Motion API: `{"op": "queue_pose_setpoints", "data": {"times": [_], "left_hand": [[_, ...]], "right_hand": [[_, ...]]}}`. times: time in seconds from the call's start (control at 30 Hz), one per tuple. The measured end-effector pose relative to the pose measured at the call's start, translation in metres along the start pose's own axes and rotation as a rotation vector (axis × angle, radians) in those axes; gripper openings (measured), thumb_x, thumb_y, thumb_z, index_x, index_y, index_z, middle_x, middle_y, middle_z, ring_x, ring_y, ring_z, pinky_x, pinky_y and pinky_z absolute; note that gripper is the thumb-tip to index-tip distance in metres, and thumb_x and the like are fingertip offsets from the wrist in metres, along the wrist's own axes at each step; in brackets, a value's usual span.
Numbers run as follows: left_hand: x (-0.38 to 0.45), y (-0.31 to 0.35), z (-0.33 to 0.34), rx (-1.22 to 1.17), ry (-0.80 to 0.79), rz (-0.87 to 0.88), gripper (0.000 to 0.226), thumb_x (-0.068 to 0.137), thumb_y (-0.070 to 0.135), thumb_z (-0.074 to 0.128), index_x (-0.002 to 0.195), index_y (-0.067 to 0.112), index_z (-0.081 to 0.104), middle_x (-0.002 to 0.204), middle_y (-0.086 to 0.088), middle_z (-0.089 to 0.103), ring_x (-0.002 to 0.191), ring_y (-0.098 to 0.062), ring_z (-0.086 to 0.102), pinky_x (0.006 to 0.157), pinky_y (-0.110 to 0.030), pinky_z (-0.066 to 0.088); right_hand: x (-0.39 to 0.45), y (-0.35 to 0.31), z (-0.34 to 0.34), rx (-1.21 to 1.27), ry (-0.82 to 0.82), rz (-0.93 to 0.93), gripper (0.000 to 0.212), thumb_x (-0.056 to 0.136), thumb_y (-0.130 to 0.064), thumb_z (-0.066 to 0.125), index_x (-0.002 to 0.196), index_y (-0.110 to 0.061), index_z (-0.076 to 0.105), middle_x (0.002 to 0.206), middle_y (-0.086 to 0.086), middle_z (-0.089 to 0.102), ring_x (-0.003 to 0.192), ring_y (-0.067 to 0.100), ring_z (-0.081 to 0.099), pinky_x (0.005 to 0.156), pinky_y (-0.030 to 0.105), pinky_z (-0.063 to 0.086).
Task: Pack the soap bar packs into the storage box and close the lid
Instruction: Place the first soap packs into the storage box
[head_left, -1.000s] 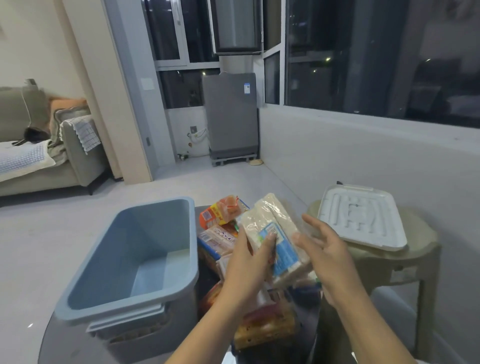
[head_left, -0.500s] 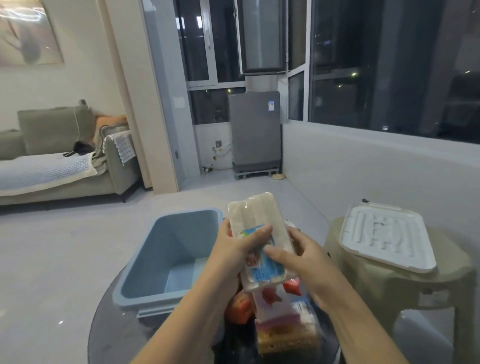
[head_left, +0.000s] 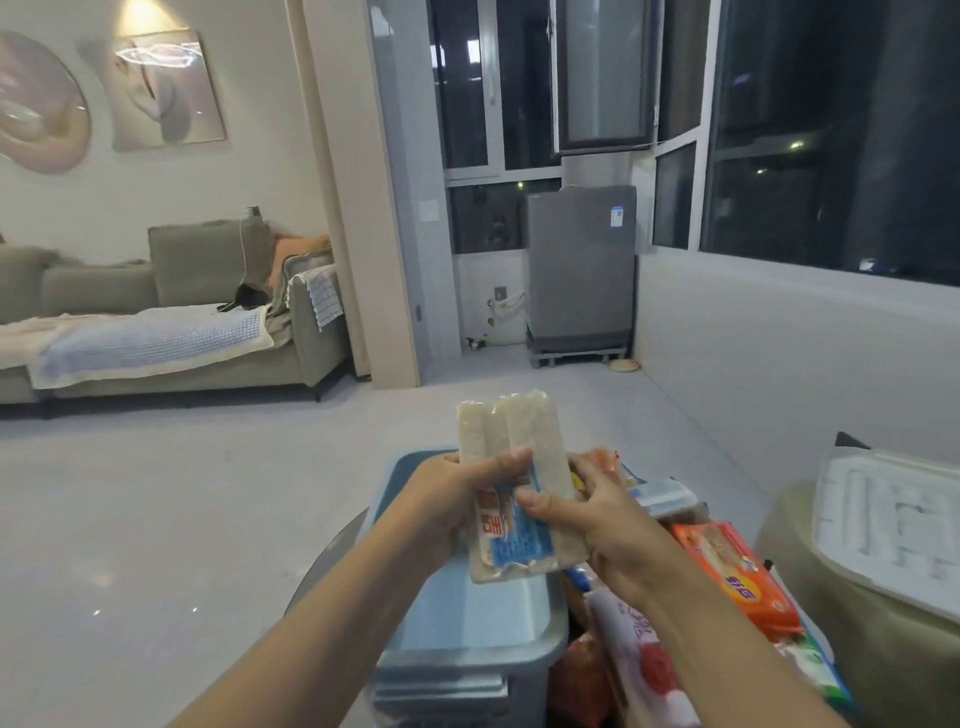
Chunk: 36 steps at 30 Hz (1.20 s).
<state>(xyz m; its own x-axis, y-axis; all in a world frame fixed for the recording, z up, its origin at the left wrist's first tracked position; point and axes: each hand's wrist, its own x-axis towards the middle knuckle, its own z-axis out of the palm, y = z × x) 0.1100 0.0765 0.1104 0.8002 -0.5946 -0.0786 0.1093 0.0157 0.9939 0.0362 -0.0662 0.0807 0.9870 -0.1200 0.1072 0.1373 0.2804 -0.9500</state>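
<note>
pale grey floor and sofa (head_left: 171, 312) behind; both hands' grip clasps the soap pack (head_left: 511, 488) above the blue box (head_left: 467, 623).

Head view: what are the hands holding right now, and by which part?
Both hands grip one white soap bar pack by its labelled middle: left hand on its left edge, right hand on its right edge.

Left hand (head_left: 452, 499), right hand (head_left: 608, 519) grip soap pack (head_left: 511, 447) above blue storage box (head_left: 467, 623)

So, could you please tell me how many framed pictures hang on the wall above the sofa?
2: a large round-patterned wall picture at the far left, cut by the frame edge, and a rectangular framed picture right beside it. More may hang out of view.
</note>
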Motion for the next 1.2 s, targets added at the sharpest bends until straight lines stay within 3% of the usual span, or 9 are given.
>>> {"op": "queue_pose_setpoints", "data": {"times": [0.13, 0.23, 0.4, 0.6, 0.77, 0.93, 1.07, 1.13, 1.2], "left_hand": [[0.012, -0.001, -0.012, 0.001, 0.021, 0.028, 0.063, 0.051, 0.038, 0.082, 0.098, -0.001, 0.069, 0.093, -0.021, 0.074, 0.079, -0.032, 0.073, 0.07, -0.037, 0.06], [0.019, -0.003, -0.019, 0.02, -0.049, 0.031, 0.054, 0.065, 0.039, 0.078, 0.106, 0.005, 0.067, 0.097, -0.015, 0.075, 0.084, -0.028, 0.073, 0.071, -0.035, 0.06], [0.03, -0.012, -0.031, 0.062, -0.149, 0.014, 0.043, 0.077, 0.031, 0.07, 0.115, 0.01, 0.066, 0.115, -0.019, 0.069, 0.102, -0.033, 0.068, 0.092, -0.048, 0.053], [0.038, -0.02, -0.032, 0.039, -0.093, 0.023, 0.04, 0.074, 0.028, 0.073, 0.105, 0.004, 0.071, 0.109, -0.02, 0.072, 0.096, -0.032, 0.07, 0.078, -0.035, 0.059], [0.04, -0.021, -0.035, 0.008, -0.128, -0.016, 0.031, 0.076, 0.028, 0.07, 0.098, 0.007, 0.075, 0.105, -0.02, 0.073, 0.09, -0.03, 0.072, 0.073, -0.033, 0.059], [0.042, -0.016, -0.034, 0.017, -0.056, -0.04, 0.038, 0.072, 0.037, 0.07, 0.096, 0.007, 0.075, 0.101, -0.019, 0.074, 0.085, -0.028, 0.073, 0.072, -0.033, 0.06], [0.043, -0.011, -0.041, 0.067, 0.07, -0.11, 0.029, 0.081, 0.035, 0.066, 0.087, 0.007, 0.074, 0.087, -0.016, 0.076, 0.071, -0.025, 0.074, 0.059, -0.028, 0.059], [0.043, -0.011, -0.047, 0.138, 0.119, -0.154, 0.031, 0.084, 0.035, 0.064, 0.085, 0.006, 0.074, 0.084, -0.015, 0.077, 0.071, -0.025, 0.074, 0.069, -0.033, 0.059], [0.045, -0.015, -0.053, 0.267, 0.184, -0.206, 0.038, 0.08, 0.042, 0.067, 0.087, 0.006, 0.074, 0.084, -0.013, 0.077, 0.076, -0.027, 0.074, 0.082, -0.037, 0.056]], "right_hand": [[0.021, -0.001, 0.001, -0.008, -0.043, 0.044, 0.072, 0.056, -0.012, 0.083, 0.119, -0.017, 0.048, 0.087, 0.005, 0.076, 0.086, 0.027, 0.072, 0.066, 0.034, 0.059], [0.03, 0.004, 0.001, -0.011, 0.001, 0.013, 0.071, 0.054, -0.011, 0.082, 0.118, -0.015, 0.052, 0.087, 0.008, 0.076, 0.084, 0.028, 0.073, 0.064, 0.035, 0.059], [0.039, 0.013, -0.001, 0.011, 0.058, -0.023, 0.075, 0.052, -0.012, 0.081, 0.12, -0.014, 0.05, 0.092, 0.011, 0.075, 0.085, 0.029, 0.072, 0.063, 0.035, 0.06], [0.046, 0.012, -0.007, -0.086, -0.01, -0.002, 0.083, 0.052, -0.018, 0.083, 0.125, -0.021, 0.043, 0.087, 0.0, 0.076, 0.085, 0.022, 0.073, 0.068, 0.033, 0.06], [0.051, 0.012, -0.006, -0.077, -0.02, 0.018, 0.069, 0.063, -0.004, 0.081, 0.121, -0.013, 0.046, 0.085, 0.001, 0.076, 0.08, 0.023, 0.074, 0.059, 0.028, 0.058], [0.053, 0.017, -0.005, -0.057, 0.007, 0.01, 0.077, 0.054, -0.022, 0.083, 0.123, -0.012, 0.05, 0.099, 0.009, 0.074, 0.089, 0.025, 0.072, 0.072, 0.034, 0.06], [0.05, 0.019, -0.005, -0.347, -0.006, -0.025, 0.051, 0.066, -0.041, 0.078, 0.112, -0.025, 0.062, 0.1, -0.005, 0.075, 0.09, 0.008, 0.071, 0.079, 0.027, 0.058], [0.049, 0.023, -0.007, -0.429, -0.027, -0.036, 0.025, 0.074, -0.032, 0.075, 0.098, -0.033, 0.067, 0.096, -0.014, 0.075, 0.09, 0.001, 0.069, 0.078, 0.019, 0.056], [0.049, 0.027, -0.007, -0.425, -0.034, -0.055, 0.022, 0.078, -0.019, 0.073, 0.082, -0.04, 0.069, 0.089, -0.022, 0.074, 0.089, -0.006, 0.067, 0.074, 0.01, 0.052]]}}
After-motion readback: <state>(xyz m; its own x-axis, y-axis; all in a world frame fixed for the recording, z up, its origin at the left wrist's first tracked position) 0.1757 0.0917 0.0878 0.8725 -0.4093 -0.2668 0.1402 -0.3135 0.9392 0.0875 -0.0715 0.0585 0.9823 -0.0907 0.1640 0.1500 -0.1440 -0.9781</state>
